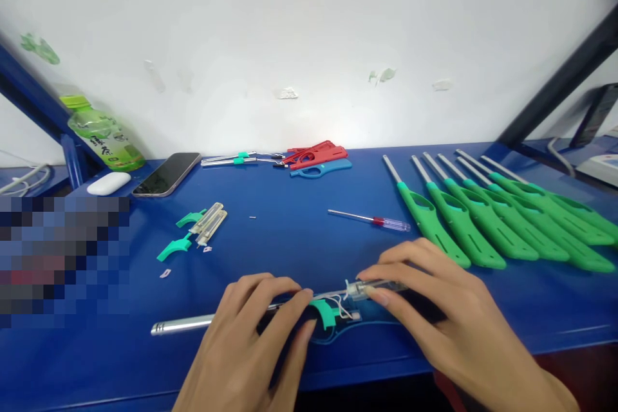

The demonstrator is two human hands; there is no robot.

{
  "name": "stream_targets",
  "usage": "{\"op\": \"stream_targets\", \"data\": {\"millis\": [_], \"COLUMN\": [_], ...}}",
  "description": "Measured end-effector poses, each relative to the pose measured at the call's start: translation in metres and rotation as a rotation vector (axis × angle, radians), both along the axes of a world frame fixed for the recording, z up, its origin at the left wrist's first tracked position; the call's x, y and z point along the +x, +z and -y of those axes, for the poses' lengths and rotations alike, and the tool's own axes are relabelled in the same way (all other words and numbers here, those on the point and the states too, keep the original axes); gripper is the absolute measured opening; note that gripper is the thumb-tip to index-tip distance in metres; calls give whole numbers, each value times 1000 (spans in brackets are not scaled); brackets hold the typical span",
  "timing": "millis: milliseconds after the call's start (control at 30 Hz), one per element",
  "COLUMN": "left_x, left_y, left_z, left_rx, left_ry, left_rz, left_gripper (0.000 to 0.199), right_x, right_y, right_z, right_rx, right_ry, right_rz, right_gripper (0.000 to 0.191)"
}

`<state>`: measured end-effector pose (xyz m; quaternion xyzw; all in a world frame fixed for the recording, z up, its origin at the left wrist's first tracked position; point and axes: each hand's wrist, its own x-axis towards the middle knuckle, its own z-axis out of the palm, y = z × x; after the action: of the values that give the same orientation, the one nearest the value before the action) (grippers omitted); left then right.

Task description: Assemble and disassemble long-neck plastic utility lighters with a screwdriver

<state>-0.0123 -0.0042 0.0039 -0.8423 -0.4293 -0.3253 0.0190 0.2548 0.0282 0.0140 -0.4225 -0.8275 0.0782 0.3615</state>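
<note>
An opened lighter with a long metal tube (183,324) lies at the front of the table, the tube pointing left. My left hand (255,328) grips the lighter between thumb and fingers, near its teal trigger (326,313). White wires (342,304) show beside the trigger, inside the blue half-shell (333,336). Over the handle end, my right hand (444,309) pinches a clear fuel tank (356,290) between thumb and fingertips. The tank's far end is hidden by my fingers, so I cannot tell whether it is seated in the shell.
Several green lighters (439,215) lie at right, near a screwdriver (381,223). Loose tanks (211,222) and teal triggers (174,246) are left of centre. Red shell halves (321,156), a blue half (326,169) and metal tubes (229,161) lie behind. A phone (167,174) and bottle (103,138) stand back left.
</note>
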Motion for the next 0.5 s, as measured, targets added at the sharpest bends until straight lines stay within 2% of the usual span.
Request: {"op": "stream_targets", "data": {"millis": [133,300,500], "left_x": [1,5,5], "left_y": [-2,-3,-12], "left_z": [0,4,7], "left_rx": [6,61,119], "left_ry": [11,3,-3], "left_rz": [-20,-160,-242], "left_gripper": [26,23,23], "right_x": [3,8,13], "right_y": [-1,-5,-8], "right_z": [0,3,7], "right_rx": [-3,-38,-78], "right_ry": [-2,37,74], "right_rz": [35,83,138], "right_gripper": [14,20,28]}}
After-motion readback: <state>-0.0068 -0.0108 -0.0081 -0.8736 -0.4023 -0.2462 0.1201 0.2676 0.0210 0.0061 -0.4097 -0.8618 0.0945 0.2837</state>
